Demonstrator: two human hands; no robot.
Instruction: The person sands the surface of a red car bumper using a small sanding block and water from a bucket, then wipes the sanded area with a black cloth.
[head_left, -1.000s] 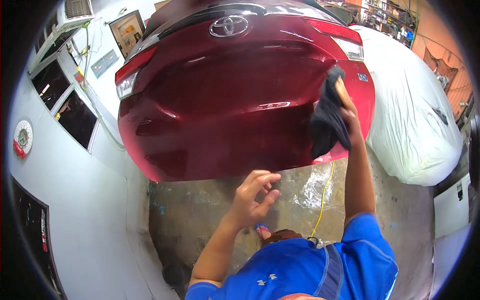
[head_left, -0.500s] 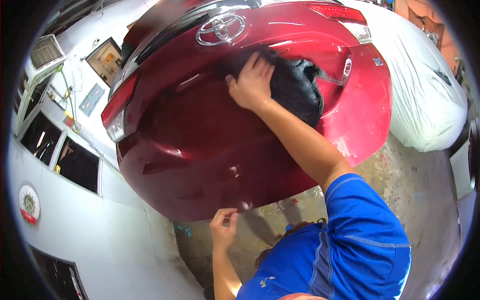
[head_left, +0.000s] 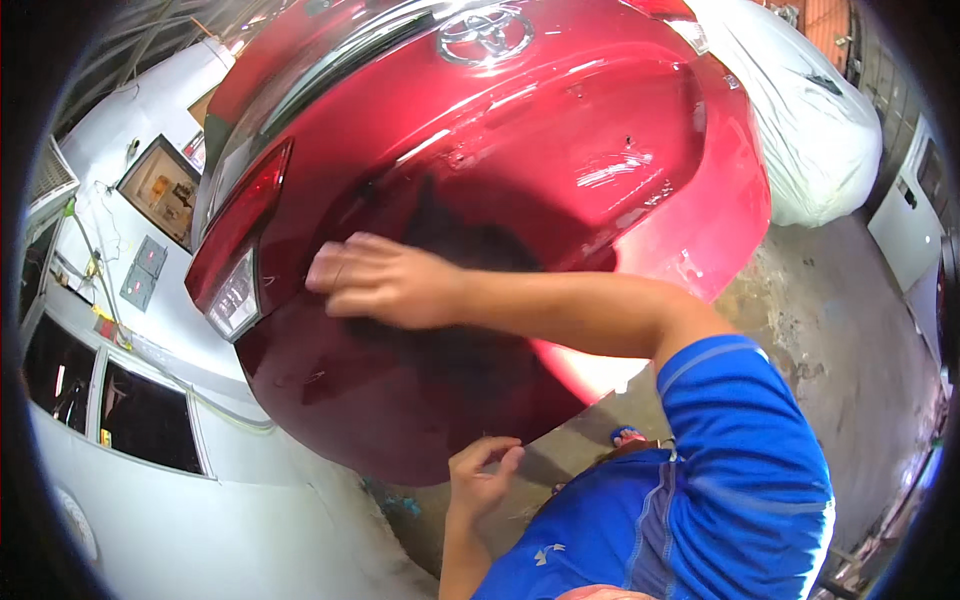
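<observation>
- A red car rear [head_left: 560, 170] fills the upper middle of the frame, glossy, with a chrome emblem [head_left: 487, 32] near the top edge and a tail light [head_left: 238, 250] at the left.
- The person's right hand [head_left: 385, 280] lies flat against the red paint at centre left, fingers stretched out and close together, pointing toward the left of the frame. Its arm crosses in from the blue sleeve [head_left: 745, 440] at lower right.
- A dark cloth [head_left: 460, 240] shows just above and behind that hand, pressed against the car. How much of it the hand grips cannot be told, since the hand covers it and is blurred.
- The left hand [head_left: 482, 478] hangs below the car's lower edge, at lower centre, fingers loosely curled and slightly apart, holding nothing.
- A car under a white cover [head_left: 800, 130] sits at upper right.
- A white wall with dark windows [head_left: 140, 415] runs down the left side.
- Stained concrete floor [head_left: 840, 340] shows at right.
</observation>
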